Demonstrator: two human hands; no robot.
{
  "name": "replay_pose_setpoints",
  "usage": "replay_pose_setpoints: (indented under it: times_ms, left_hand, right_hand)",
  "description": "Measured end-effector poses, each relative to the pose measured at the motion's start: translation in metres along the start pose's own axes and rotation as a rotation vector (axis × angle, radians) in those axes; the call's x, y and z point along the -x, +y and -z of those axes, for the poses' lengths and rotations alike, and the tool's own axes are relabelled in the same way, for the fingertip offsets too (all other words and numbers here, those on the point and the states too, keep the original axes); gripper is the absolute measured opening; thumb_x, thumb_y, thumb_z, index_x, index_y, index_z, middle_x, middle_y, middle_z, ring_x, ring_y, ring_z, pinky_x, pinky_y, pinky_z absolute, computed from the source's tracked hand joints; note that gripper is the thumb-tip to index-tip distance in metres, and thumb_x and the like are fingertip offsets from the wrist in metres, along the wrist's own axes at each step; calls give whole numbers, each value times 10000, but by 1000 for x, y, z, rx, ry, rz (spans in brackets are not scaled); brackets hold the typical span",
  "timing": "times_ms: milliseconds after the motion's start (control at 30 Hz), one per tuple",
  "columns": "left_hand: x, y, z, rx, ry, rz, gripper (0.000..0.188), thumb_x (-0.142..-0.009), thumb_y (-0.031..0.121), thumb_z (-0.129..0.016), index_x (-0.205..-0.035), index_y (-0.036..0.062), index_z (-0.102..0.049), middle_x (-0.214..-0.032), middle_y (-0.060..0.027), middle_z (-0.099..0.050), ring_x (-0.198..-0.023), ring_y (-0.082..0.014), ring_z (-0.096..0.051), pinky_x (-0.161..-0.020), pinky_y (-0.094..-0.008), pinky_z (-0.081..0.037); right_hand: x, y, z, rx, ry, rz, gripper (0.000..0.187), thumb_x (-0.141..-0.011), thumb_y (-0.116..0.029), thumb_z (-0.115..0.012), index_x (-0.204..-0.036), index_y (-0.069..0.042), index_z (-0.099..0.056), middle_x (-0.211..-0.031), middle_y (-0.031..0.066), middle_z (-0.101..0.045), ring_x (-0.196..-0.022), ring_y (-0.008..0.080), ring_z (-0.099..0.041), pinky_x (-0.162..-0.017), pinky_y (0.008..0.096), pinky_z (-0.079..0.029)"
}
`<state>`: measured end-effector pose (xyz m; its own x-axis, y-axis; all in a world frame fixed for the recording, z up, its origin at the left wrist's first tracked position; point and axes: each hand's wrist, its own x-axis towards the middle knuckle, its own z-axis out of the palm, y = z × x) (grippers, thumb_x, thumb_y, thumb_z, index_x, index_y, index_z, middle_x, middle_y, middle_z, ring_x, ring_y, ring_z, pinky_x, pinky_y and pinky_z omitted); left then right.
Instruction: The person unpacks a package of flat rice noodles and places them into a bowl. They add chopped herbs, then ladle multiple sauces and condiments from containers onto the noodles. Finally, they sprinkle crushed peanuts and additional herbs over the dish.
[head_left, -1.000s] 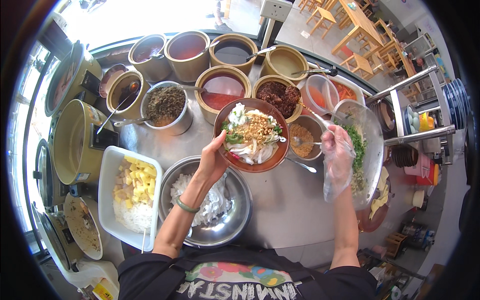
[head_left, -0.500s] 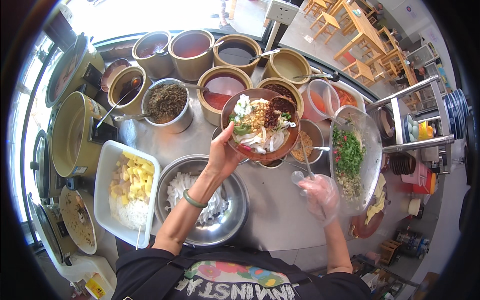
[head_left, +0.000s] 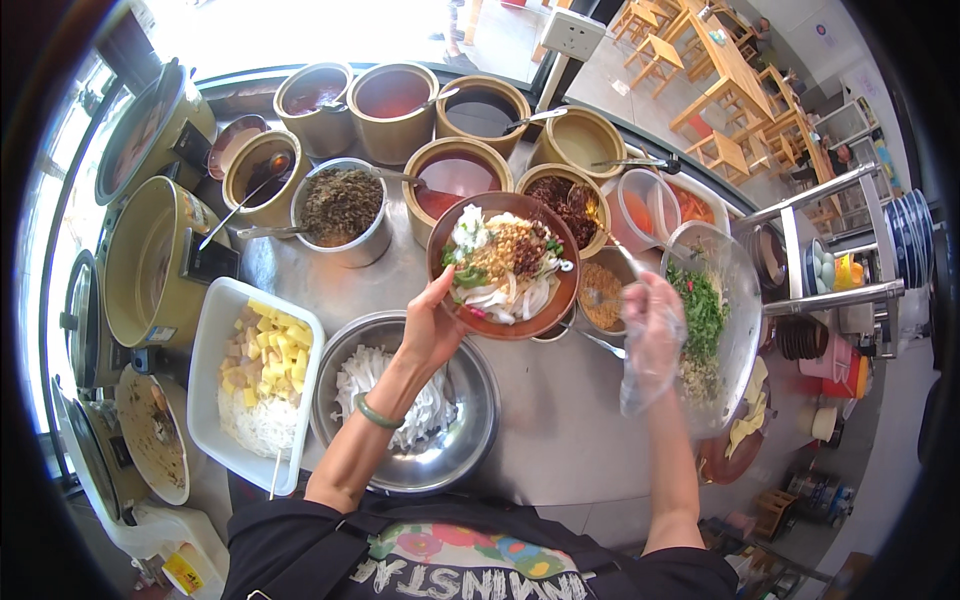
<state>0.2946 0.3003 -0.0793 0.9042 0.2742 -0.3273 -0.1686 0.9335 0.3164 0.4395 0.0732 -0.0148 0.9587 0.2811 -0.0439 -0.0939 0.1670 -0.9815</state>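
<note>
My left hand (head_left: 430,335), bare and with a green bangle on its wrist, grips the near left edge of a brown bowl (head_left: 567,292). Wide white noodles, green leaves, chopped nuts and dark chili flakes fill it. In my right hand (head_left: 655,340), in a clear plastic glove, is a spoon (head_left: 625,252) held by its handle. The spoon's head reaches into a pot of dark red chili (head_left: 556,195), just beyond the bowl. Below the spoon stands a container of crushed nuts (head_left: 603,300) with a utensil in it.
Sauce pots (head_left: 455,172) with spoons line the back. At left is a white tub (head_left: 205,400) of yellow cubes and white shreds, beside a steel bowl (head_left: 480,450) of white strips. A clear bin of chopped greens (head_left: 700,300) and a metal rack (head_left: 835,293) stand at right.
My right hand has moved up with the spoon, whose head has gone from over the bowl into the chili pot. The brown bowl has shifted slightly left and nearer me.
</note>
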Motion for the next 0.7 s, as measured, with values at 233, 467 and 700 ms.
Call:
replay_pose_setpoints:
  times_ms: [233,467,700]
  left_hand:
    - [58,41,45,-6,23,-101,469,-998,282,-437,-1363,-13,-426,-1368,-142,-512,-1244,-266,-503,-1080,-425,-366]
    - [94,66,60,-52,65,-215,482,-1003,268,-413,-1377,-36,-396,-1386,-155,-491,-1267,-277,-481,-1094,-427,-346]
    - [100,69,58,-47,52,-209,488,-994,270,-442,-1378,-26,-393,-1382,-146,-496,-1264,-268,-483,-1096,-428,-344]
  right_hand:
    - [-31,10,-20,1206,-691,845,437,-805,31,-576,-1221,-100,-574,-946,119,-665,-843,265,-640,-745,366,-520]
    - [-100,-17,-176,1248,-797,947,472,-880,-213,-604,-1314,-57,-504,-991,172,-660,-879,334,-612,-794,423,-498]
    - [-124,32,-322,1467,-1249,385,324,-812,-310,-632,-967,-32,-694,-955,209,-674,-919,350,-659,-834,404,-506]
